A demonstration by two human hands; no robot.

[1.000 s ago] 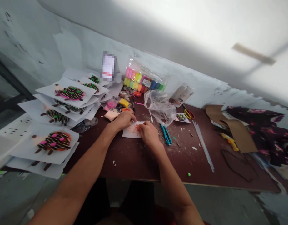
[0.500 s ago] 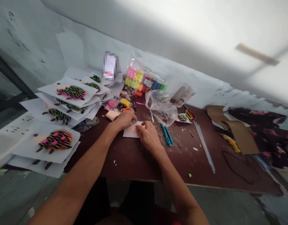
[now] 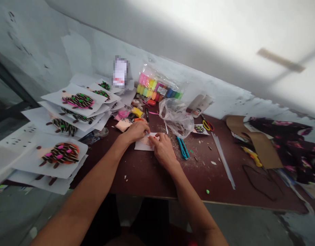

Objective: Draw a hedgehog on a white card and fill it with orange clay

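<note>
A small white card (image 3: 140, 146) lies on the dark red table, with a thin peach-orange clay patch (image 3: 145, 140) on it. My left hand (image 3: 137, 131) rests at the card's upper left edge, fingers bent and close together; whether they grip anything is hidden. My right hand (image 3: 163, 147) lies over the card's right side, its fingertips pressing on the clay. A peach clay lump (image 3: 123, 125) sits just left of my left hand, near yellow clay (image 3: 137, 112) and pink clay (image 3: 123, 113).
Stacked sheets with clay hedgehogs (image 3: 79, 101) stand at the left. Behind are a phone (image 3: 120, 72), clay packs (image 3: 157, 89) and a plastic bag (image 3: 176, 118). Rightward lie a teal cutter (image 3: 182, 148), scissors (image 3: 208, 125), clear sticks (image 3: 224, 162) and a yellow glue gun (image 3: 252, 156).
My right hand has shifted very slightly right and its fingers have moved on the clay. My left hand has stayed almost where it was.
</note>
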